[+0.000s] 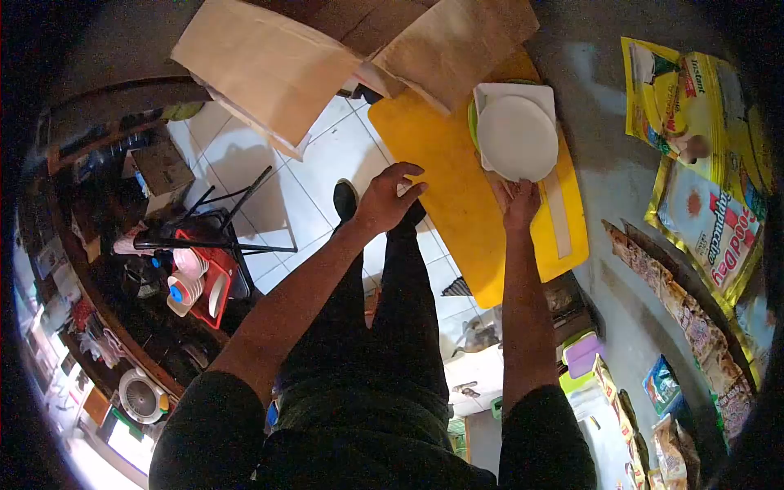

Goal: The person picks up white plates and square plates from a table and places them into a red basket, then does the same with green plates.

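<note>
My right hand (519, 202) is at the near rim of a round white plate (517, 137), with its fingers closed on the edge. Beneath that plate lies a white squarish plate (492, 91), and a green rim (473, 124) peeks out at the left of the stack. The stack rests on a yellow tabletop (441, 175). Just off the tabletop's left edge hovers my left hand (390, 198), its thumb and fingers curved apart with nothing between them.
An open cardboard box (269, 69) stands at the table's far end. To the left, a black-framed folding chair (220, 233) is near a red rack (214, 290) with bowls. Snack packets (694, 212) hang along the right wall. White floor tiles (314, 171) lie below.
</note>
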`<control>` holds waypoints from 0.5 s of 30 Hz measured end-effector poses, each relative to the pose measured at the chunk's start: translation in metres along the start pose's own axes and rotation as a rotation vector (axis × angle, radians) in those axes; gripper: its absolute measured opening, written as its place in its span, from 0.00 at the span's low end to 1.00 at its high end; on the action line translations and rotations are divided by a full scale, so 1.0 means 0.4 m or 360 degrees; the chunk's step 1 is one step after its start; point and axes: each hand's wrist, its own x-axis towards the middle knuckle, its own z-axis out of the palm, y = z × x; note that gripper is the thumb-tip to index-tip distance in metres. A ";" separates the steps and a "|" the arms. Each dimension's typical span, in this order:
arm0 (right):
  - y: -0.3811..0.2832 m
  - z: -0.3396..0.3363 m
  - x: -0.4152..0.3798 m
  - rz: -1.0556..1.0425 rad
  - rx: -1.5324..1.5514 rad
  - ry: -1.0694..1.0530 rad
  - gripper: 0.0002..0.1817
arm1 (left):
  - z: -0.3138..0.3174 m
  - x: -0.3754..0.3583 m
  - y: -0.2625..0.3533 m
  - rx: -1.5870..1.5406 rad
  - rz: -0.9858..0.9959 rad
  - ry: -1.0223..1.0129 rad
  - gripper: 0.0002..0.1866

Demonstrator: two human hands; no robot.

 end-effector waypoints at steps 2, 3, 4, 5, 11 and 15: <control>-0.061 0.053 -0.083 0.0086 0.0006 0.0033 0.23 | -0.001 -0.006 0.012 -0.0005 -0.0073 -0.0076 0.18; -0.086 0.072 -0.124 0.0171 0.0018 0.0052 0.24 | 0.001 -0.009 0.011 -0.0002 -0.0073 -0.0081 0.18; -0.079 0.061 -0.145 0.0169 0.0023 0.0055 0.24 | 0.004 -0.003 0.006 -0.0065 -0.0138 -0.0061 0.18; -0.068 0.049 -0.173 0.0160 0.0075 -0.0019 0.26 | 0.007 0.002 -0.001 -0.0128 -0.0197 -0.0044 0.18; -0.089 0.000 -0.302 0.0199 0.0248 0.0114 0.23 | 0.068 0.038 -0.046 -0.0422 -0.0189 0.0119 0.12; -0.097 -0.077 -0.334 0.0140 0.0224 0.0206 0.23 | 0.192 0.162 -0.082 -0.0030 0.0150 0.0174 0.16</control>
